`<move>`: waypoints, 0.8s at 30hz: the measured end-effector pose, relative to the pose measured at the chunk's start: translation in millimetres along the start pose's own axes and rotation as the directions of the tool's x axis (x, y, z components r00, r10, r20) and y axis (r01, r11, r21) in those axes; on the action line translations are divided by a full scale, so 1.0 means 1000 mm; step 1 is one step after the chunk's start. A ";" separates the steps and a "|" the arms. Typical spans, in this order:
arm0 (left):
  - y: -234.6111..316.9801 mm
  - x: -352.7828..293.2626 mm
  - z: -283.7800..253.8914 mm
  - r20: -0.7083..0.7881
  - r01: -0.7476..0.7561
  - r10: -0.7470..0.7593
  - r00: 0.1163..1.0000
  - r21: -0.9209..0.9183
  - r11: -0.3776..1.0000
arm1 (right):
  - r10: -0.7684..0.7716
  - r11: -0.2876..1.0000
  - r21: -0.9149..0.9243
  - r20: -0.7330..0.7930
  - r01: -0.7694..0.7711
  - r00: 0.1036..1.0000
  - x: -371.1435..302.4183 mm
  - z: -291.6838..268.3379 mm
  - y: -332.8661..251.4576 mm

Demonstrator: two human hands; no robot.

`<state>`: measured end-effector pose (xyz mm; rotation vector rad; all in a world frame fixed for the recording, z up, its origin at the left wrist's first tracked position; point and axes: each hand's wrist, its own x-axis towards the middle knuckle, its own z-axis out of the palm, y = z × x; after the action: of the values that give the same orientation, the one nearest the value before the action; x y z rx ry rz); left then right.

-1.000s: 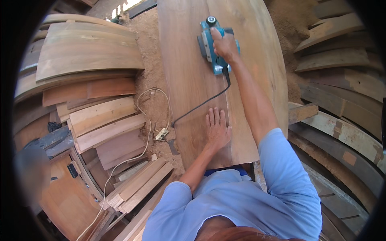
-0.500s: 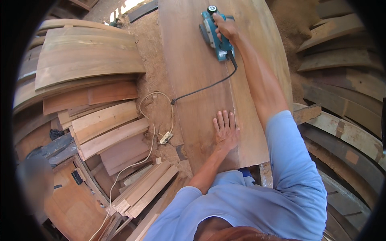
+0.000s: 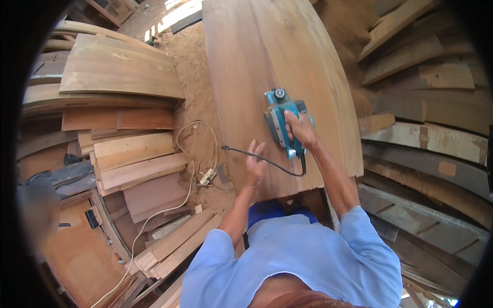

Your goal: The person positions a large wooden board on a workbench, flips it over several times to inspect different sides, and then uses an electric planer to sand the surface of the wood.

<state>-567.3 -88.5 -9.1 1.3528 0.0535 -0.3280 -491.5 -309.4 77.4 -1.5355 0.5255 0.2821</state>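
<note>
Where the power planer (image 3: 280,123) sits: on the near half of a wide wooden panel (image 3: 239,92), seen from above, by the lengthwise seam between the panel's browner left side and paler right side. Its teal body tilts slightly off the panel's length, black knob at the far end.

Right hand (image 3: 303,131): on the planer, fingers curled around its top handle, the forearm reaching up from the lower right.

Left hand (image 3: 253,168): above the panel's near left part, left of the planer. Its fingers point away from the wearer, two of them extended and slightly apart; I cannot tell whether they pinch the cord.

Black cord (image 3: 280,167): loops from the planer's near end, crosses at the left fingers and reaches the panel's left edge.

Floor (image 3: 192,66): brown and dusty, with a pale socket block (image 3: 208,177) on a cream cable left of the panel.

Wood on both sides: stacked boards (image 3: 120,66) on the left, a bundle of narrow strips (image 3: 177,238) at lower left, and more long boards (image 3: 431,177) on the right.

Wearer: light blue short-sleeved shirt (image 3: 303,251).
</note>
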 end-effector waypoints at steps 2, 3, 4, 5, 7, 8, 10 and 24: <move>-0.004 -0.033 -0.042 0.064 0.174 -0.175 0.982 -0.655 0.735 | 0.001 0.996 -0.089 0.030 0.001 1.000 -0.059 0.000 0.027; -0.004 -0.051 -0.059 0.038 0.171 -0.202 0.979 -0.692 0.701 | 0.000 0.991 -0.133 0.038 0.005 0.999 -0.087 -0.002 0.039; -0.004 -0.067 -0.073 0.016 0.165 -0.224 0.974 -0.729 0.665 | 0.001 0.991 -0.135 0.034 0.004 0.999 -0.111 -0.004 0.059; -0.004 -0.082 -0.084 -0.007 0.155 -0.248 0.969 -0.763 0.627 | 0.002 0.991 -0.137 0.032 0.003 0.999 -0.134 -0.005 0.084; -0.002 -0.110 -0.100 -0.134 0.127 -0.307 0.942 -0.705 0.697 | -0.014 0.987 -0.158 0.037 0.020 0.999 -0.181 -0.004 0.113; -0.002 -0.123 -0.106 -0.202 0.114 -0.329 0.922 -0.672 0.731 | -0.031 0.983 -0.179 0.044 0.039 0.999 -0.205 -0.002 0.123; 0.005 -0.135 -0.109 -0.321 0.105 -0.397 0.860 -0.650 0.753 | -0.051 0.975 -0.214 0.045 0.060 0.998 -0.244 -0.002 0.140; 0.048 -0.091 -0.188 -0.564 -0.356 -0.315 0.763 -0.774 0.524 | -0.179 0.935 -0.325 -0.082 0.143 0.980 -0.186 0.026 0.122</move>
<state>-613.4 119.4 15.7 0.3671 0.7196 0.2363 -707.9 -252.1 61.2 -1.9071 0.4515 0.1590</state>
